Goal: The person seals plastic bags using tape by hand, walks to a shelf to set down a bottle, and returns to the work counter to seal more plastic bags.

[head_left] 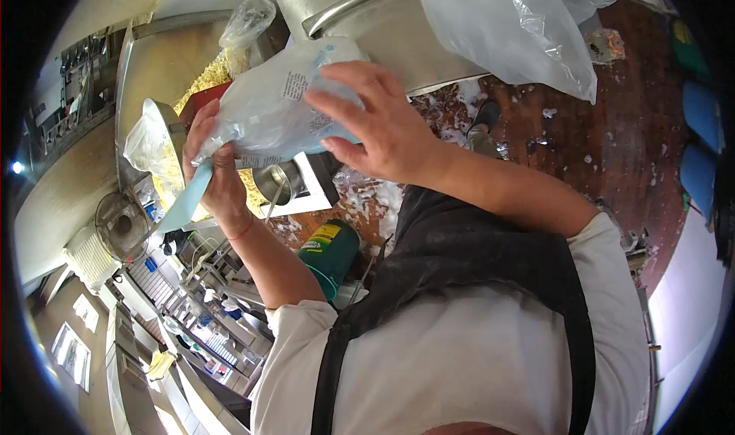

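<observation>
Gripping gathered end of plump translucent plastic bag (268, 106) w/ small dark print in L hand (218, 178), thumb & fingers closed narrow; holding it up, centre-left of scene. Can see pale-blue flat strip (187, 199) poking out by L thumb. Holding R hand (371, 121) over bag's right end, fingers spread wide; can't tell if touching. Can see, far left, pale-yellow heap of small bits (207, 77) on shiny metal worktop (149, 60); nearer, round steel pan (269, 181), then green plastic bucket (343, 253) w/ yellow label. Can also see, far right, big clear plastic sheeting (505, 29) above wet reddish-brown floor (632, 140).
</observation>
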A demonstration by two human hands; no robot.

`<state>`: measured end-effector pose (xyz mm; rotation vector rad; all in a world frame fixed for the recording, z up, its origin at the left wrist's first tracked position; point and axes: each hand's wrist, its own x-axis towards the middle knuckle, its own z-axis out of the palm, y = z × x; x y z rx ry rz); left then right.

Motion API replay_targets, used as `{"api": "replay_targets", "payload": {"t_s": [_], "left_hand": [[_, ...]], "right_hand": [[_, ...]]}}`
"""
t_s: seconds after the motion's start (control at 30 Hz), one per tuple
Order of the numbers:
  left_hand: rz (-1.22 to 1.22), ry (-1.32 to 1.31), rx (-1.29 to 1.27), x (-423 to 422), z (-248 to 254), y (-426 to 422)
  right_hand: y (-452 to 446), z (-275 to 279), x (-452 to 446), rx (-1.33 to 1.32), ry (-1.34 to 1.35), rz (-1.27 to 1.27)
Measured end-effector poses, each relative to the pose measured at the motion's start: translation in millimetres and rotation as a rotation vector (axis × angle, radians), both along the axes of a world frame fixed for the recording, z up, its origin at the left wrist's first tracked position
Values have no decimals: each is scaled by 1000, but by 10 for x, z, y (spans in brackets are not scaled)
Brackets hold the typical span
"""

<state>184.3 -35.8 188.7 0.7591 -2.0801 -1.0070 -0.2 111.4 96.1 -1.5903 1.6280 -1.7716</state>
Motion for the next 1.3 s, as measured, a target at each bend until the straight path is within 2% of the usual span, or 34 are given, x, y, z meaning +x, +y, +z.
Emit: {"api": "replay_targets", "payload": {"t_s": [0.47, 0.9, 1.1, 1.2, 1.3], "left_hand": [[-13, 35, 39, 17, -22, -12], [-25, 46, 128, 89, -46, -18], [-5, 37, 60, 19, -60, 25], [-20, -91, -71, -191, -42, 148], [7, -88, -208, -464, -54, 237]], "right_hand": [[-34, -42, 114, 34, 82, 47], [-40, -47, 125, 35, 22, 68], [-35, -88, 129, 63, 54, 62], [-39, -116, 77, 137, 106, 18], [-136, -273, -50, 157, 175, 14]]}}
